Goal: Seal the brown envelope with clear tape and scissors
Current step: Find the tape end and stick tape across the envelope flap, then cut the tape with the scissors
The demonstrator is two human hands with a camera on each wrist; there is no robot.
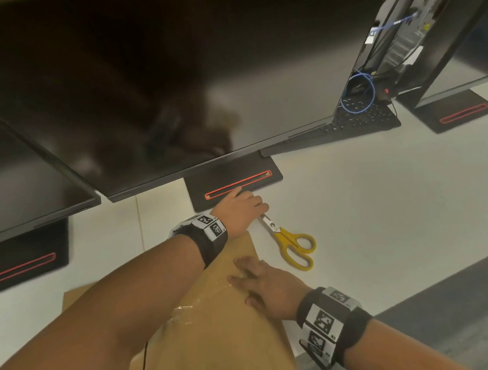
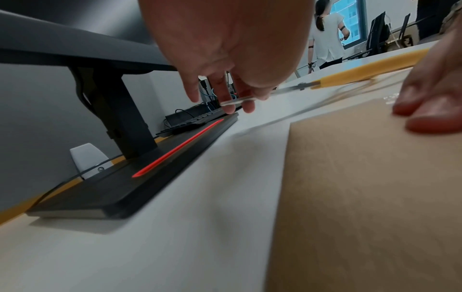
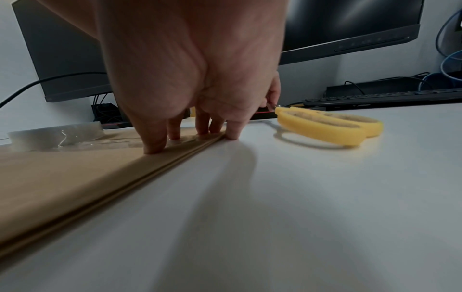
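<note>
My right hand [image 1: 266, 289] lies flat on the brown envelope [image 1: 217, 336], with the fingers straight and spread, pressing the paper down on the white desk [image 1: 365, 206]. In the right wrist view the fingertips [image 3: 155, 146] push on the envelope close to its edge, and the smallest finger touches the desk just beside that edge. A strip of clear tape [image 1: 184, 306] shines on the envelope, between my two forearms. The tape roll [image 3: 55, 134] sits on the envelope to the left of my right hand, seen only in the right wrist view.

My left hand [image 1: 239, 207] is stretched forward, beyond the far corner of the envelope. Its fingers are curled around the metal blades of the scissors [image 1: 294, 246]. In the left wrist view the blade tip passes between the fingers [image 2: 225, 98], so I hold the scissors by the blades and not by the handles. The yellow handles point back toward my right side and lie on the desk, just beside the right edge of the envelope and a little ahead of my right hand.

Directly beyond my left hand stands the black monitor base [image 1: 234, 185] with a red line on it, and the dark monitor [image 1: 175, 89] hangs over it. A black keyboard [image 1: 355, 119] lies farther away, ahead of my right hand. Each wrist wears a black band [image 1: 332, 324] with printed markers.
</note>
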